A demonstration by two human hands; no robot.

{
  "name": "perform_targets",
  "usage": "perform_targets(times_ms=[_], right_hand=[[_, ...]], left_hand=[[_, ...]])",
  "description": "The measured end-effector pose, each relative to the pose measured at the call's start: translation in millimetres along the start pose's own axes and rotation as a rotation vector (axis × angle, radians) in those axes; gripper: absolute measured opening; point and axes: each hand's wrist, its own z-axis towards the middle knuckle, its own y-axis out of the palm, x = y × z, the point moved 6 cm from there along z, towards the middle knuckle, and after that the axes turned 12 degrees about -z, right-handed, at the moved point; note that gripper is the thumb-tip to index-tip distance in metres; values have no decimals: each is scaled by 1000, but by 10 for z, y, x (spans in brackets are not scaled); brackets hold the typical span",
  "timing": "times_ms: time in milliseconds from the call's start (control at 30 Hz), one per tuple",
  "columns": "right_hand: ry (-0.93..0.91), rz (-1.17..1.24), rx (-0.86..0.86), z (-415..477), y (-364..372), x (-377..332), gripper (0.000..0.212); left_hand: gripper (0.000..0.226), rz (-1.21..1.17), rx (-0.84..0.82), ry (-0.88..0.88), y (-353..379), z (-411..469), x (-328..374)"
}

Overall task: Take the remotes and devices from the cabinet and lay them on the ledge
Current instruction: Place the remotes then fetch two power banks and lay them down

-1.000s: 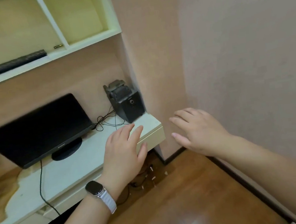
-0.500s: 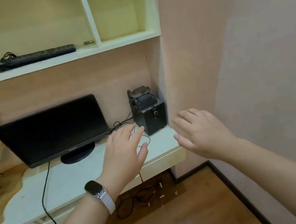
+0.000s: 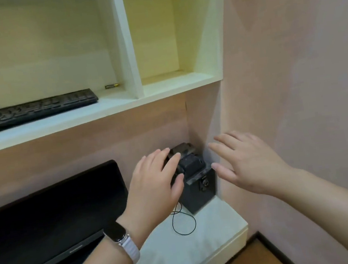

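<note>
A black speaker box (image 3: 200, 191) stands in the back right corner of the white ledge (image 3: 207, 238), with smaller dark devices (image 3: 186, 160) stacked on its top. My left hand (image 3: 156, 187), a watch on its wrist, hovers with fingers spread over the left side of that stack; whether it touches is unclear. My right hand (image 3: 246, 164) is open and held just right of the speaker, near the wall. A black keyboard (image 3: 31, 110) lies on the cabinet shelf above, with a small battery (image 3: 112, 86) beside it.
A black monitor (image 3: 52, 223) stands on the ledge at the left, its cable running down. A thin black wire (image 3: 183, 221) loops in front of the speaker. The pink wall closes in on the right. The right cabinet compartment (image 3: 175, 80) holds nothing visible.
The view has tilted up and come closer to the cabinet. Both hands have risen from above the ledge to either side of the speaker's top.
</note>
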Motion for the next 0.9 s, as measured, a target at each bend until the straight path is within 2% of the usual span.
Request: perform_targets(times_ms=[267,400,667,900], right_hand=[[-19,-22,48,674,89,314,52],[-12,5,79,1069,101,533,54],[-77,112,389,2016,-271,1213,53],[-120,135,615,2708,-819,1704,54]], left_hand=[[44,29,69,79,12,745,-171],[47,57,123,64,-109,1154,-188],[46,188,383,71,-738,2197,3],[51,185,478,130,-1459,3044,173]])
